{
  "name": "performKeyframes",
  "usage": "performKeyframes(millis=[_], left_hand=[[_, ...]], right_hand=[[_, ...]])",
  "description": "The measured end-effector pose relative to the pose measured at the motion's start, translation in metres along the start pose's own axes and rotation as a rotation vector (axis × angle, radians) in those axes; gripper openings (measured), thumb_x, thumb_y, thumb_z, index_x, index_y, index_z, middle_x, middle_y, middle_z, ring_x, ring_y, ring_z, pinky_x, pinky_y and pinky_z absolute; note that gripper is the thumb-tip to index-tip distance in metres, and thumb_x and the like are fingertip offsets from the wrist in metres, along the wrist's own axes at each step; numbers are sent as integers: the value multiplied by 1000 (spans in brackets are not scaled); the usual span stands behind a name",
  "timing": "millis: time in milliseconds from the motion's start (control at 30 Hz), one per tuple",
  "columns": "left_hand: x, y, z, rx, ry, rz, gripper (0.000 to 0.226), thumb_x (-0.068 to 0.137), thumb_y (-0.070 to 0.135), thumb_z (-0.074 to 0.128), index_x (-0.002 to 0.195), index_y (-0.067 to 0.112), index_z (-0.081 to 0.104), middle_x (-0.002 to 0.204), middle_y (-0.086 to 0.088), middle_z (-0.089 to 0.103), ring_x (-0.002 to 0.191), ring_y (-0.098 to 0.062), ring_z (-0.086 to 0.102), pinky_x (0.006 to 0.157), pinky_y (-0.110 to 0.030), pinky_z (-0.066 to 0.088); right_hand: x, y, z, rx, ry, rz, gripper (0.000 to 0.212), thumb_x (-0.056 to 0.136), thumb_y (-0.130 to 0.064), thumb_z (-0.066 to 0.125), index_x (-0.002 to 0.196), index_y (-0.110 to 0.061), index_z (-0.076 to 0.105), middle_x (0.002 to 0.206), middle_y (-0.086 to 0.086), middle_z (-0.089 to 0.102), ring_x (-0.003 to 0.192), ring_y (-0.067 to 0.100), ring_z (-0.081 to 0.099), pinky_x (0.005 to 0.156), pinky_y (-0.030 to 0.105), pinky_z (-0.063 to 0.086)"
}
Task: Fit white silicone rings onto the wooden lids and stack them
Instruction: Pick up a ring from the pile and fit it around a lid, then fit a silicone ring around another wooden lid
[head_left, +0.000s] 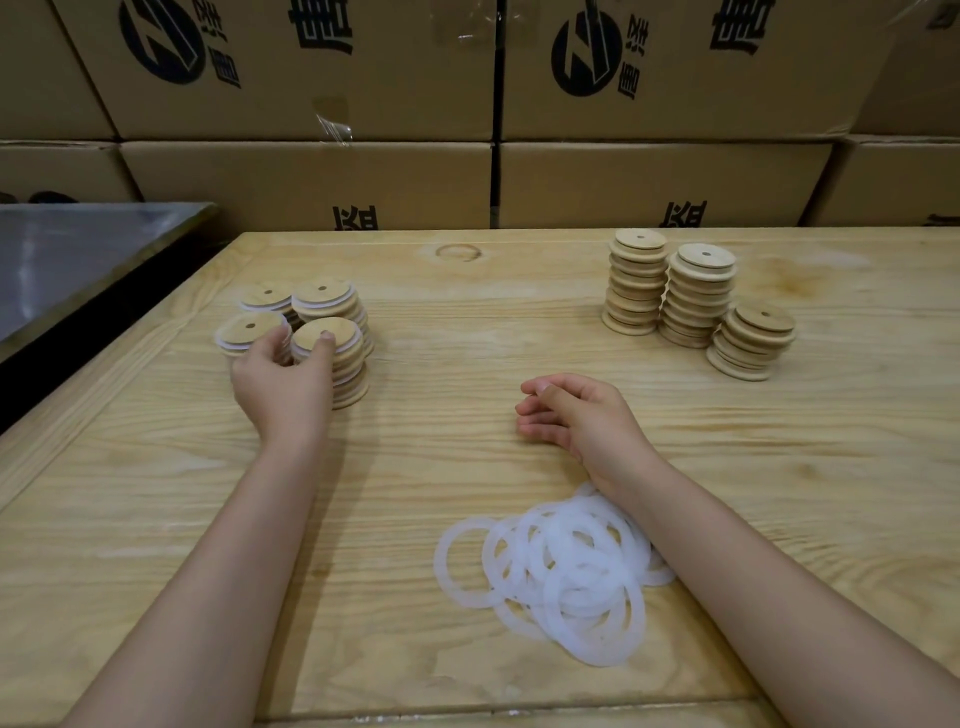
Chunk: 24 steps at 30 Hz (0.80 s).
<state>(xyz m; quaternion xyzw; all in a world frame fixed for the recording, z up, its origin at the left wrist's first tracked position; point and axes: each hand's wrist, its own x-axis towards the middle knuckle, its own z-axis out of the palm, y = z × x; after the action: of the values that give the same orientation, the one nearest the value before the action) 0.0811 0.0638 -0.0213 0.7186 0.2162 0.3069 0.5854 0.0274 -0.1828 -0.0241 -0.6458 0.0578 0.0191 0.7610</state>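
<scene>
Wooden lid stack held in left grip, right grip relaxed

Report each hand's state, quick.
Left hand: grips the top lid of the near ringed stack.
Right hand: open, loosely curled, holding nothing.

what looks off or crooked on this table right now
Nothing is spilled or broken. The shortest bare lid stack, at right, leans with its lids offset. The ringed stack that the left hand holds sits unevenly too. The white rings lie in a loose overlapping heap, and a ring-shaped mark stains the table farther back.
</scene>
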Motion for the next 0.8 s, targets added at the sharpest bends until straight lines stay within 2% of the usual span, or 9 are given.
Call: performKeyframes(millis=[67,133,233,333,433,500,600,700,800], left_hand=[[-2,0,2,51,2,40,56,74,30,78,125,15,59,130,-3,53,111,-10,53,97,-15,38],[-4,-1,2,84,17,83,54,73,27,79,122,17,59,131,-3,47,103,-4,49,80,6,28],[-4,-3,2,90,45,123,47,75,22,77,118,17,60,129,-5,45,84,11,47,63,13,22],[-6,-1,0,101,63,151,40,78,21,74,116,17,60,127,-6,44,78,11,52,65,8,30],[-13,4,-1,73,91,312,27,83,20,65,109,11,61,112,-4,44,91,-8,52,84,-18,43],[-23,8,2,79,60,490,18,85,15,59,101,8,62,97,-3,48,81,-3,48,80,-29,42],[-42,8,10,177,-111,730,10,83,3,59,92,4,64,76,1,52,68,-11,46,69,-22,35],[-55,4,18,291,-335,846,11,81,1,64,90,7,65,64,7,50,56,-8,40,59,-22,32],[-58,0,21,385,-494,788,11,82,8,64,92,14,66,61,9,52,52,-12,42,58,-29,40]], right_hand=[[0,0,0,-3,-1,1,13,94,-6,54,92,-3,66,74,8,68,67,17,66,76,31,59],[0,-1,0,-10,1,5,13,94,-6,54,93,-2,66,74,8,68,67,17,66,78,32,59],[-1,-2,0,6,-1,11,13,94,-6,54,93,-1,66,73,8,67,65,16,65,75,31,59],[-3,-4,0,-13,-2,-1,14,94,-5,52,91,-2,66,72,8,66,62,16,64,66,28,59],[2,-9,-10,-186,123,-141,18,94,-7,50,86,-8,67,68,2,63,54,10,56,49,20,48],[7,-16,-29,-478,340,-374,14,93,-11,53,91,-11,67,72,-1,60,62,10,53,58,23,45],[17,-28,-74,-892,712,-644,24,90,-14,58,113,-7,63,100,15,55,92,27,52,85,33,39],[25,-31,-117,-1022,930,-457,51,89,-23,59,138,-19,45,126,24,41,115,39,37,100,39,29],[30,-27,-141,-1026,911,-211,64,90,-31,57,146,-34,26,143,23,27,128,41,26,107,46,26]])
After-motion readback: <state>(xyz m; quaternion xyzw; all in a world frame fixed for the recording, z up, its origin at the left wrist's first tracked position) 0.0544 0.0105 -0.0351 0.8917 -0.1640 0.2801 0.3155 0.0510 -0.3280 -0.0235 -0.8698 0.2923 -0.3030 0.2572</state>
